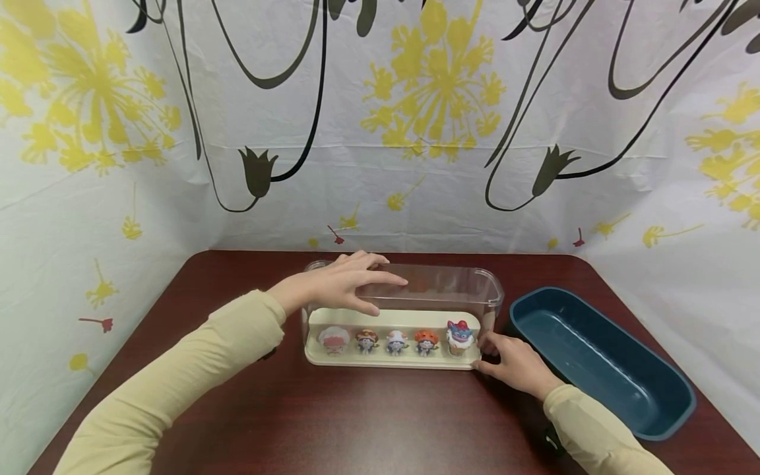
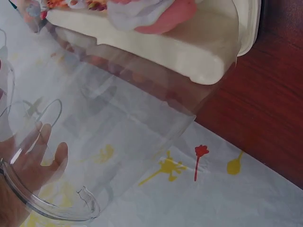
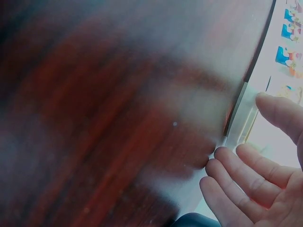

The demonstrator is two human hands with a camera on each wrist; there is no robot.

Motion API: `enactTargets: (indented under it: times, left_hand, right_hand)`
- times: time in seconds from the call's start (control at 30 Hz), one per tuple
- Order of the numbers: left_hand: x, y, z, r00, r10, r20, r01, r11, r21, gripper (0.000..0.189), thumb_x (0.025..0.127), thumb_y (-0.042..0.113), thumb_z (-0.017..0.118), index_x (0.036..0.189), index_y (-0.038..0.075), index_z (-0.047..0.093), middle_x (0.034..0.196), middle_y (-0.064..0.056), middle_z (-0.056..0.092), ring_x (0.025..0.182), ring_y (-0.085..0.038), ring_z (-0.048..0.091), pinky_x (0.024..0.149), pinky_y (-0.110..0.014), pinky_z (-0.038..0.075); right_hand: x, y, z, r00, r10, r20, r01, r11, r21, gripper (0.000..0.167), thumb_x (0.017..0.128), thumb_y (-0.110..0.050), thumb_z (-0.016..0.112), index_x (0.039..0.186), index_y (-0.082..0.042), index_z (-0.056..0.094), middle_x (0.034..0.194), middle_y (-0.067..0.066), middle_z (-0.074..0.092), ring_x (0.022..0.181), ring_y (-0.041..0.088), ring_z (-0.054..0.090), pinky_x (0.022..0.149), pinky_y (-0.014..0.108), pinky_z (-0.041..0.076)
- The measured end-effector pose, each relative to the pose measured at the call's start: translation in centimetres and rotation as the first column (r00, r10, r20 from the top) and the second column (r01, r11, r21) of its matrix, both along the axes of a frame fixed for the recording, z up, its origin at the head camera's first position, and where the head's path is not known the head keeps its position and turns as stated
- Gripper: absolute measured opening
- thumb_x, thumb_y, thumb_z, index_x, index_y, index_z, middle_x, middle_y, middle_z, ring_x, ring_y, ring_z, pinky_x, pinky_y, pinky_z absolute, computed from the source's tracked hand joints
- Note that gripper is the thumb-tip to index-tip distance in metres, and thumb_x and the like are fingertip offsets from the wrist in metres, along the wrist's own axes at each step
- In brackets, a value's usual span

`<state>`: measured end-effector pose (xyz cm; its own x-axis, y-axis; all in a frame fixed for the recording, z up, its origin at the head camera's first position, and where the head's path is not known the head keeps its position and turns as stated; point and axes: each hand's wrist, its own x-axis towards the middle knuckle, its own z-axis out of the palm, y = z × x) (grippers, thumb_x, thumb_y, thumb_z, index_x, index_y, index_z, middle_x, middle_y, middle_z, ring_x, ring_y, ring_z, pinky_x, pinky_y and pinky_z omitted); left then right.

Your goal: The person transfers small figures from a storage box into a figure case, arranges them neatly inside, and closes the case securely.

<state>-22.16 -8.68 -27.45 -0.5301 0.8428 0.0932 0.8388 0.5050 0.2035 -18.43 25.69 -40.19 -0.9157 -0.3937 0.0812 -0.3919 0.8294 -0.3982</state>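
Observation:
A clear display case (image 1: pixel 439 282) with a cream base (image 1: pixel 350 361) lies in the middle of the table, its see-through walls rising behind the base. Several small figurines stand in a row on the base, from a pink-and-white one (image 1: pixel 334 341) at the left to a cupcake-shaped one (image 1: pixel 459 338) at the right. My left hand (image 1: pixel 347 280) spreads its fingers over the case's left part; in the left wrist view, a hand (image 2: pixel 40 158) shows through or on the clear plastic. Around the front right corner, my right hand (image 1: pixel 518 363) holds the case, thumb (image 3: pixel 279 111) at the front edge, fingers at the side.
A dark blue oblong tub (image 1: pixel 611 369) stands right of the case, slanting toward the table's right edge, close beside the right hand. The dark red-brown table (image 1: pixel 332 422) ends at a white cloth backdrop (image 1: pixel 368 198) printed with yellow flowers.

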Motion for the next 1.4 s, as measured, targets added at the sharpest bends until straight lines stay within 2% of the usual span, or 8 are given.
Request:
enactTargets:
  times: [0.4,0.67,1.0,1.2,1.4]
  left_hand:
    - [0.2,0.0,-1.4,1.0,-0.001,0.004,0.001,1.0,0.024,0.054,0.082,0.041,0.059,0.131,0.031,0.04,0.133,-0.013,0.031,0.118,-0.024,0.027,0.084,-0.045,0.028]
    - [0.2,-0.2,-2.0,1.0,0.003,0.005,-0.004,1.0,0.028,0.056,0.081,0.035,0.062,0.132,0.029,0.04,0.133,-0.011,0.03,0.117,-0.025,0.028,0.085,-0.047,0.027]
    - [0.4,-0.3,-2.5,1.0,0.018,-0.002,-0.018,1.0,0.015,0.057,0.08,0.041,0.061,0.132,0.033,0.038,0.135,-0.009,0.028,0.118,-0.024,0.027,0.086,-0.045,0.026]
    - [0.5,-0.3,-2.6,1.0,0.014,-0.021,-0.014,1.0,-0.002,0.057,0.081,0.051,0.054,0.133,0.033,0.037,0.135,-0.008,0.027,0.118,-0.023,0.027,0.086,-0.045,0.027]
    - [0.5,-0.3,-2.6,0.998,0.008,-0.058,-0.008,1.0,-0.013,0.058,0.08,0.05,0.055,0.133,0.033,0.036,0.135,-0.008,0.028,0.117,-0.023,0.028,0.085,-0.044,0.028]
  right_hand:
    - [-0.1,0.1,0.0,1.0,-0.011,0.02,0.011,1.0,0.004,0.03,0.071,-0.033,0.072,0.086,-0.015,0.054,0.077,-0.002,0.056,0.068,0.013,0.051,0.063,0.033,0.044]
    - [-0.1,0.1,-0.1,1.0,-0.011,0.018,0.011,1.0,-0.004,0.031,0.07,-0.032,0.073,0.087,-0.013,0.055,0.078,-0.001,0.057,0.069,0.013,0.052,0.063,0.033,0.044]
    - [0.1,0.1,0.0,1.0,-0.016,0.018,0.016,1.0,-0.005,0.033,0.069,-0.033,0.073,0.088,-0.012,0.055,0.079,0.0,0.057,0.07,0.014,0.052,0.064,0.034,0.045]
    - [0.1,0.0,0.0,1.0,-0.017,0.017,0.017,1.0,-0.003,0.033,0.069,-0.033,0.073,0.087,-0.012,0.056,0.079,0.0,0.057,0.069,0.014,0.052,0.064,0.034,0.045]
    - [0.1,0.1,0.1,1.0,-0.015,0.017,0.015,1.0,-0.003,0.033,0.069,-0.033,0.073,0.087,-0.012,0.055,0.078,-0.001,0.057,0.069,0.013,0.051,0.063,0.034,0.044]
